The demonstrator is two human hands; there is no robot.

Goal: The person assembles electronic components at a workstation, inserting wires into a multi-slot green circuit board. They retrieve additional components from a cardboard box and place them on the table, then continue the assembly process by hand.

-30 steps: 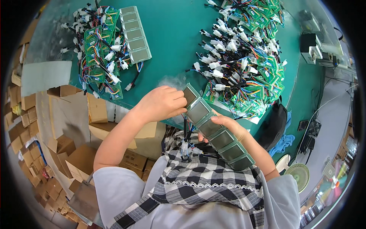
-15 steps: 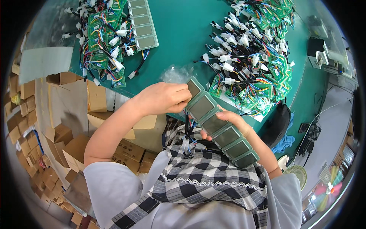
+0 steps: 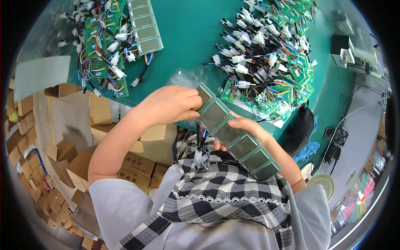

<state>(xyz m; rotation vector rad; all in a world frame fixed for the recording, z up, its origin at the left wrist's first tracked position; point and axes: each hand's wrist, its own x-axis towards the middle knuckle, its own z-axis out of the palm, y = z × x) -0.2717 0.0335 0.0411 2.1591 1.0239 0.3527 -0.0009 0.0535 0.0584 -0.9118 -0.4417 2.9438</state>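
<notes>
Both hands hold a row of grey display panels (image 3: 235, 139) over the table's (image 3: 187, 46) near edge: left hand (image 3: 173, 106) pinches its top end, right hand (image 3: 246, 129) cradles beneath.

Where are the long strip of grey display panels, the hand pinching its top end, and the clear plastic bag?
strip of display panels (image 3: 235, 139), head view, a middle panel.
left hand (image 3: 173, 105), head view, back of hand.
clear plastic bag (image 3: 183, 78), head view, crumpled middle.

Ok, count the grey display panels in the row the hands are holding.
6 show in the held row of display panels: one under the left hand fingertips at the upper end, then five running down and right along the right hand and forearm. Fingers may hide another.
</notes>
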